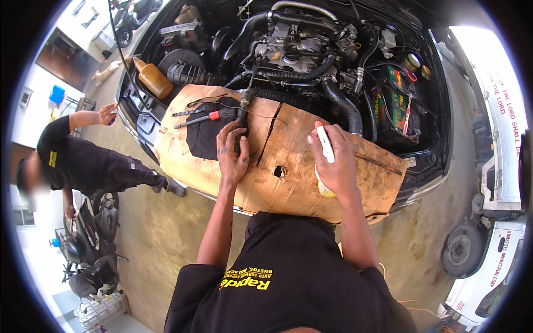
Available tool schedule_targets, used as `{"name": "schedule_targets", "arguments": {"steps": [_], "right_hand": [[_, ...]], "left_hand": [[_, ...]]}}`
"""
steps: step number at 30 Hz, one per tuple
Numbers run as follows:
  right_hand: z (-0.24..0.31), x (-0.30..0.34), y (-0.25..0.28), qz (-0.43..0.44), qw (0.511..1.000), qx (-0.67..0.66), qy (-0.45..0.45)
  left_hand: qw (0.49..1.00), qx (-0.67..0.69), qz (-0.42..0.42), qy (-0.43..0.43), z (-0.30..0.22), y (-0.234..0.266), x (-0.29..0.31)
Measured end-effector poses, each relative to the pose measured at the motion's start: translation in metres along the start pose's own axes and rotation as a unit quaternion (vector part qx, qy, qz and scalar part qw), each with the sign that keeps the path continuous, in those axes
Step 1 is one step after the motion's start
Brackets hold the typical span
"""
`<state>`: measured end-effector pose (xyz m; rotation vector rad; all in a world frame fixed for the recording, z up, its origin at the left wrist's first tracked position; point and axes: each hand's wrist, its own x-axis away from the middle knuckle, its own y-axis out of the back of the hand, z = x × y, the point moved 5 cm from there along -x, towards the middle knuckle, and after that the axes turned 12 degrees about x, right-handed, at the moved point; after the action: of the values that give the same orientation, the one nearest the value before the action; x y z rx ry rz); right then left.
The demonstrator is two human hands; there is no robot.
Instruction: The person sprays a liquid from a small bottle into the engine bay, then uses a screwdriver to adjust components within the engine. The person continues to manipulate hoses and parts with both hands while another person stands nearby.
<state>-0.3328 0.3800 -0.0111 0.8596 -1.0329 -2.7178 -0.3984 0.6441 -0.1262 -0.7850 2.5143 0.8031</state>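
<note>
1) The person's black shirt (pixel 300 299) carries yellow lettering with a little red, one large line with smaller lines, and it stands upside down in this view
2) At the left, a co-worker (pixel 91 147) wears a dark shirt which also has small yellow lettering
3) At the right, the white truck (pixel 499 150) shows red capital lettering on its side, and more red lettering is lower, on the white cab (pixel 488 272)
4) The car battery (pixel 395 105) has a green and red label with pale lettering, partly hidden by cables
5) The left hand (pixel 230 157) reaches forward with its back upward; its fingers are half bent over a dark hose-like part (pixel 243 115) and touch it, but I cannot tell if they grip it
6) The right hand (pixel 340 166) is closed around a white bottle (pixel 327 151) with a red tip, held upright or nearly so above the cardboard sheet (pixel 300 147); the palm covers most of the bottle, so its label cannot be read
7) Beside the left hand, a brush (pixel 214 115) with a red band lies across a black cloth (pixel 202 141) on the cardboard sheet, over the front of the engine bay
</note>
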Motion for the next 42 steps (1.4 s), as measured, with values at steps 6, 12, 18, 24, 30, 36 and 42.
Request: {"name": "schedule_targets", "arguments": {"steps": [6,12,18,24,30,36,42], "right_hand": [[0.0,0.0,0.0,0.012,1.0,0.006,-0.001],[0.001,0.002,0.003,0.016,1.0,-0.009,0.022],[-0.003,0.005,0.002,-0.016,1.0,-0.015,0.002],[-0.01,0.008,0.005,-0.025,1.0,0.011,-0.001],[0.005,0.011,0.006,0.009,1.0,0.019,0.018],[0.003,0.013,0.005,-0.021,0.999,0.029,0.009],[-0.004,0.013,0.008,-0.031,0.999,0.009,0.008]], "left_hand": [[1.0,0.001,0.0,0.002,0.0,-0.001,-0.001],[1.0,-0.002,0.001,-0.004,0.0,0.0,-0.001],[1.0,-0.003,0.001,0.0,0.002,-0.002,0.0],[1.0,-0.005,0.001,0.001,0.001,-0.002,0.0],[1.0,-0.01,0.001,-0.003,0.003,-0.001,0.001],[1.0,-0.013,0.005,-0.003,0.003,-0.002,0.001],[1.0,-0.015,0.008,-0.002,0.001,-0.003,0.0]]}}
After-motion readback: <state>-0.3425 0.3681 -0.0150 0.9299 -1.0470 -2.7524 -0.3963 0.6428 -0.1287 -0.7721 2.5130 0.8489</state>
